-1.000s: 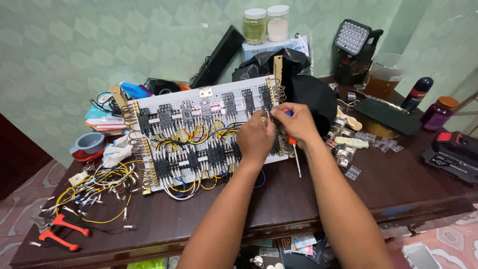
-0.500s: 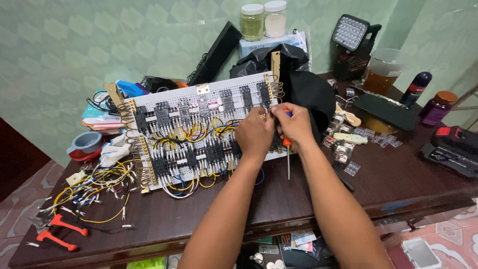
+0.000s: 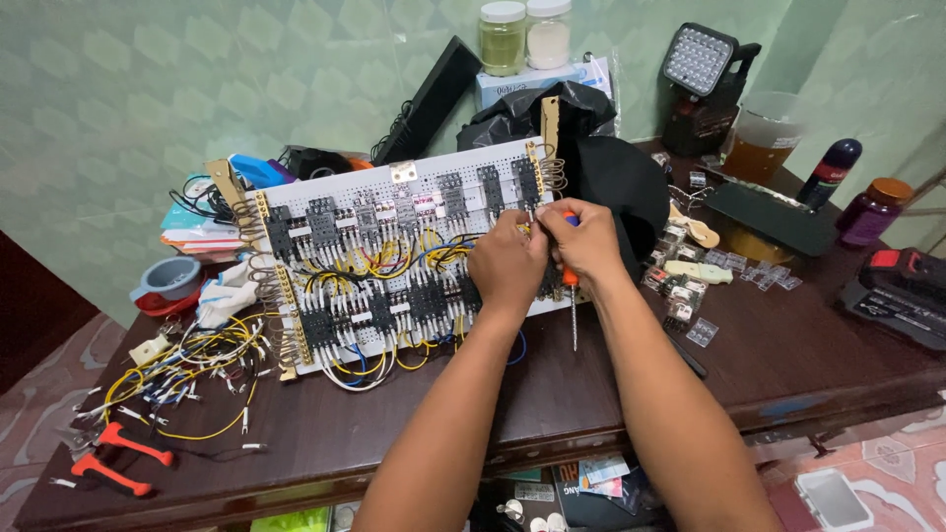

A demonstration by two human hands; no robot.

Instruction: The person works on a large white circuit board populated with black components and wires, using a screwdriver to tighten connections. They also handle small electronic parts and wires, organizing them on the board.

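So the person's got both hands on the white perforated wiring board (image 3: pixel 394 266), which is propped at a slant on the dark wooden table (image 3: pixel 808 365), and pretty much everything else sits around that board. The left hand (image 3: pixel 507 264) is pinched shut on something small at the board's right end, looks like a yellow wire end, though it's too tiny to be sure. The right hand (image 3: pixel 589 241) is closed around an orange-handled screwdriver (image 3: pixel 572 296) with the shaft hanging down past the board's lower edge, so the tool isn't on a screw at this point. Looks like the seat-a-wire-into-a-terminal stage; the next bit would probably need the wire held steady and the tip brought up square to the terminal. Left of the board there's a tangle of loose yellow wires (image 3: pixel 187 369) and red-handled pliers (image 3: pixel 113 458). Behind the board, two lidded jars (image 3: pixel 522 34) stand on a box, one with greenish stuff, one whitish. Right of the board, a plastic pitcher (image 3: pixel 764 133) holds amber liquid, further right is a small brown jar (image 3: pixel 872 209) with contents impossible to make out, and clear relay-type parts (image 3: pixel 690 286) lie scattered near the board.
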